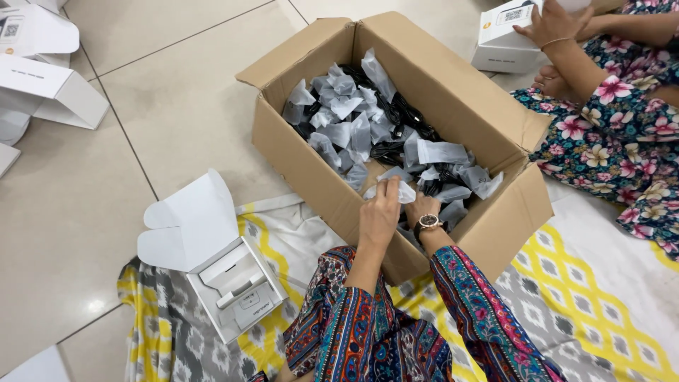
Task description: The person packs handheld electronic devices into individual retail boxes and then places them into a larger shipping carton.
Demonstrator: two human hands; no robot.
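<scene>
Nearest, an open white product box [237, 290] is seen on the patterned mat [587, 283]. Beyond, at the near wall of the cardboard carton [453, 92], a small white plastic pouch [404, 191] is pinched by the left hand [380, 212]; the right hand [422, 209], just beside, is half hidden, its grip indeterminable. Farther off, bagged black cables [368, 120] fill the carton; another person's hand [550, 25] rests on a white box [498, 42].

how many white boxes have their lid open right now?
1 clearly open: the white box on the cloth left of the cardboard box. The cartons at top left are partly cut off, so maybe more.
</scene>
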